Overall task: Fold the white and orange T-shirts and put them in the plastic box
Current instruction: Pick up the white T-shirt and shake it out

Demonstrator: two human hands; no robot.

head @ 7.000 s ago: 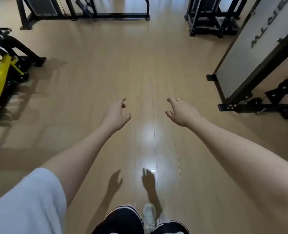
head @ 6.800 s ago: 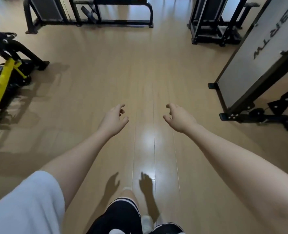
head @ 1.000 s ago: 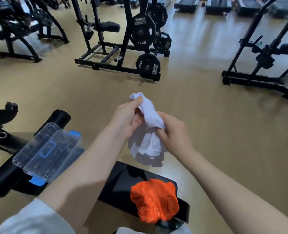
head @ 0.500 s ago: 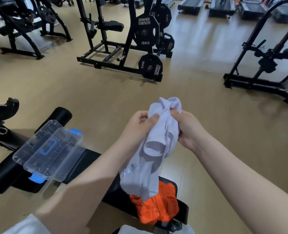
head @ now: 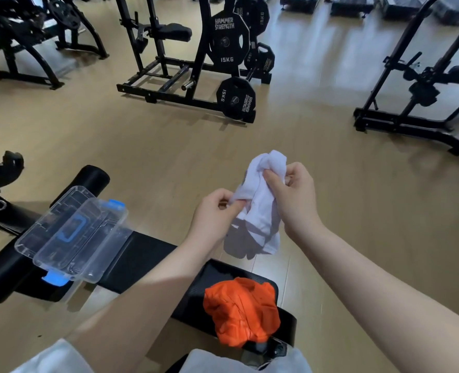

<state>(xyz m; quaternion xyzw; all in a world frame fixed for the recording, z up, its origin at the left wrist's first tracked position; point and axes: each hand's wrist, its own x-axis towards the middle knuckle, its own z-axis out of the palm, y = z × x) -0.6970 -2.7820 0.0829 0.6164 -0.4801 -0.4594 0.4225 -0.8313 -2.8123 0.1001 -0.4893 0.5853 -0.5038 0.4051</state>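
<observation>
Both hands, left hand (head: 215, 211) and right hand (head: 293, 192), pinch the bunched white T-shirt (head: 259, 208) in mid-air, beyond the tabletop (head: 153, 259). The orange T-shirt (head: 240, 309) lies crumpled at its near right end, the plastic box (head: 72, 235) left. Unfurled over the floor, the white shirt could slip and drop.

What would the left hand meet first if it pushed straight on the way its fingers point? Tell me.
The white T-shirt, which the left hand already pinches; straight beyond lies the right hand, though depth is hard to judge.
</observation>
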